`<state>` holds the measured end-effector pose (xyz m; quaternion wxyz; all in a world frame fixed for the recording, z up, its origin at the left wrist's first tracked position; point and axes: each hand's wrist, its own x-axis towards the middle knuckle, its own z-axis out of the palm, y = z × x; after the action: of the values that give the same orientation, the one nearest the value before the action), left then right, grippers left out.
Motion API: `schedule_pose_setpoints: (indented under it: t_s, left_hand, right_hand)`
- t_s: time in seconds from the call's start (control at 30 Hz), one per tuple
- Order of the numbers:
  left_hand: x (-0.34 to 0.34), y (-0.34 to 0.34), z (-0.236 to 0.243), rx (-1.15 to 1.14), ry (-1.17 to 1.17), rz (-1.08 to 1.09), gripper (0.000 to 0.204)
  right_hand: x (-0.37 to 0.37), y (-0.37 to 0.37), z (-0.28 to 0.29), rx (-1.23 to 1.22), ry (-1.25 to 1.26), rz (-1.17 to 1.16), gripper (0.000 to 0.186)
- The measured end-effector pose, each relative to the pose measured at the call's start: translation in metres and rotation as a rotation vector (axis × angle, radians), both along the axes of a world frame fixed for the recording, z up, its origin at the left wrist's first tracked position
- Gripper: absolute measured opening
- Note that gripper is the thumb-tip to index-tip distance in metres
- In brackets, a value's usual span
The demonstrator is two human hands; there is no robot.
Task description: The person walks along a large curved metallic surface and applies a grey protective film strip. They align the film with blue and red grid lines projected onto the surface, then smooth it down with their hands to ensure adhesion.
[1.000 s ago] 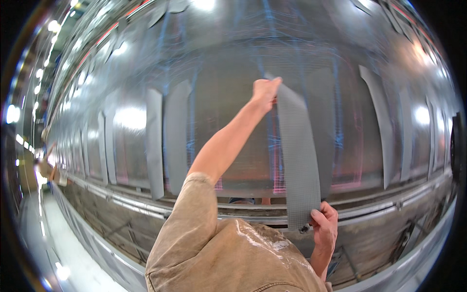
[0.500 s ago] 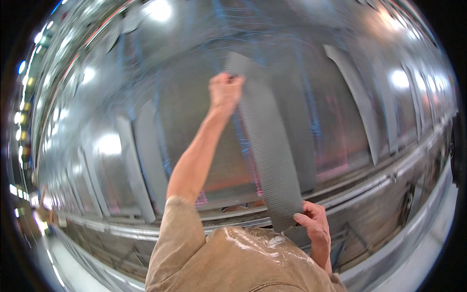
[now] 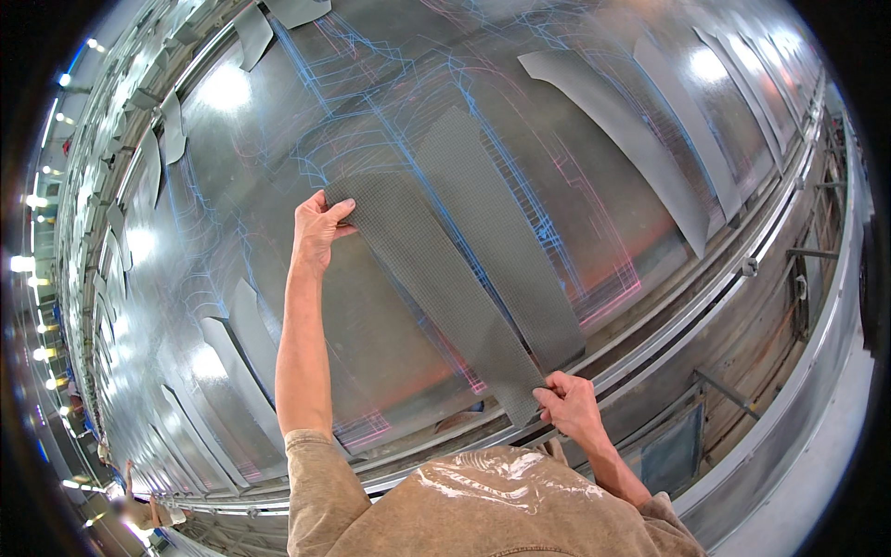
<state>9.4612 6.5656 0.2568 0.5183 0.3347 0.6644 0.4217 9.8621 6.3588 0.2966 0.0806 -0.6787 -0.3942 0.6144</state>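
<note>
My left hand (image 3: 324, 223) pinches the upper left corner of a long grey textured strip (image 3: 436, 292), which lies diagonally over a shiny metal surface (image 3: 626, 223). My right hand (image 3: 566, 404) grips the same strip at its lower end, near the surface's front rail. A second grey textured strip (image 3: 510, 241) lies on the surface just right of the held one, roughly parallel to it. Thin blue and pink lines show across the surface around both strips.
More grey strips (image 3: 640, 139) lie in rows to right and left. Smaller grey pieces (image 3: 253, 35) sit along the far edge. A metal rail (image 3: 705, 311) runs along the near edge. At the far lower left another person (image 3: 148, 511) stands by the surface.
The view has turned, so the surface slants up to the right. My left hand has shifted leftward and down in the picture with the strip's top, leaving the strip more diagonal.
</note>
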Motion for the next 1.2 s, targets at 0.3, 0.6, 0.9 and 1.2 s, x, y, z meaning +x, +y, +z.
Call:
schedule_pose_setpoints:
  t_s: [0.3,0.6,0.9,1.2]
  left_hand:
    - [0.002,0.014,0.001,-0.048,0.124,-0.039,0.021]
    - [0.002,0.021,-0.003,0.027,0.200,-0.081,0.020]
    - [0.008,0.027,-0.004,-0.078,0.275,0.000,0.021]
    - [0.013,0.027,-0.003,-0.076,0.314,0.036,0.020]
  right_hand:
    - [0.006,0.000,-0.005,-0.020,0.054,0.014,0.017]
    - [0.009,0.005,-0.005,-0.086,0.072,0.033,0.021]
    - [0.006,0.011,-0.004,-0.147,0.072,0.020,0.024]
    - [0.005,0.012,-0.006,-0.144,0.044,0.041,0.026]
